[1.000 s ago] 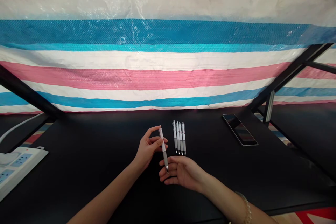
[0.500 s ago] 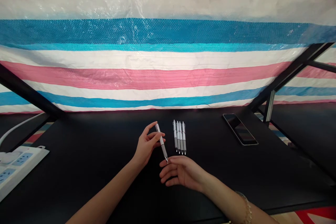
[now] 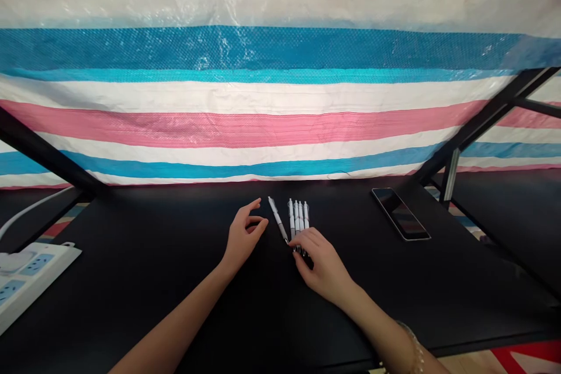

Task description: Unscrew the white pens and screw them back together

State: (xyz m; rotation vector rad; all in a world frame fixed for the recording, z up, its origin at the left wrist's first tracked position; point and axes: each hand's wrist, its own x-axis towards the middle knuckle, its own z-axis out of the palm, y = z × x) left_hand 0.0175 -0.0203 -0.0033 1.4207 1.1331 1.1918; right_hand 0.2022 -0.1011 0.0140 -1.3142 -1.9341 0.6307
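Note:
A white click pen [image 3: 278,220] with a grey grip lies slanted on the black table, its metal tip pointing toward me. Right of it, several matching pens [image 3: 298,216] lie side by side in a row, clips upward. My left hand [image 3: 243,235] is just left of the slanted pen, thumb and fingers apart, holding nothing. Bent over the near ends of the row, my right hand [image 3: 322,260] hides some of the tips. Its index fingertip is at the slanted pen's tip, with a gap between finger and thumb.
A smartphone [image 3: 401,214] lies on the black table [image 3: 175,234] to the right. At the left edge is a white power strip [image 3: 39,274] with a cable. Black frame bars [image 3: 473,128] flank the table, and a striped plastic sheet [image 3: 263,128] hangs behind it.
My left hand has let go of the pen, which now lies on the table left of the row. My right hand has moved up and right, over the pens' near ends.

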